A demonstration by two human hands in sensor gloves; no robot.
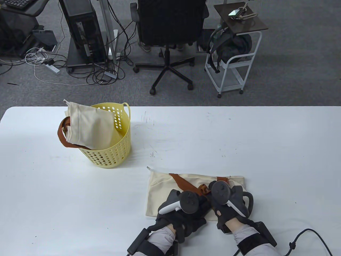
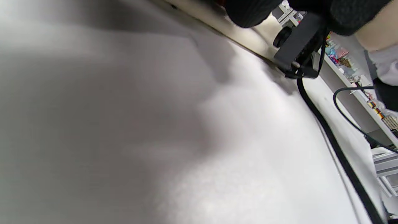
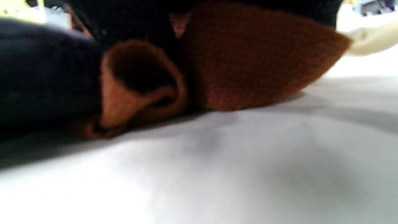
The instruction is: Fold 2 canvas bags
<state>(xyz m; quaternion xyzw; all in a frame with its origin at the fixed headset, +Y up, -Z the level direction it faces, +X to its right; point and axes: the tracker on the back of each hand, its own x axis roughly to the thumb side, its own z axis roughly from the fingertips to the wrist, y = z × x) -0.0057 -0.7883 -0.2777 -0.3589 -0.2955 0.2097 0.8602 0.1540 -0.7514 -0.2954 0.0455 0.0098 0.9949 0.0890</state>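
A cream canvas bag [image 1: 162, 192] with brown straps [image 1: 181, 182] lies flat on the white table [image 1: 239, 138] near the front edge. Both gloved hands rest on its middle, close together. My left hand [image 1: 186, 205] lies on the bag, its fingers hidden under the tracker. My right hand [image 1: 226, 197] is at the bunched straps. In the right wrist view a curled brown strap [image 3: 248, 62] is held against dark gloved fingers [image 3: 46, 71]. A second cream bag [image 1: 90, 128] with a brown strap hangs out of a yellow basket [image 1: 120, 149] at the left.
The basket stands upright on the table's left half. A black cable [image 1: 314, 234] lies at the front right and also shows in the left wrist view [image 2: 326, 130]. Beyond the far edge are an office chair [image 1: 170, 32] and a white cart [image 1: 234, 64].
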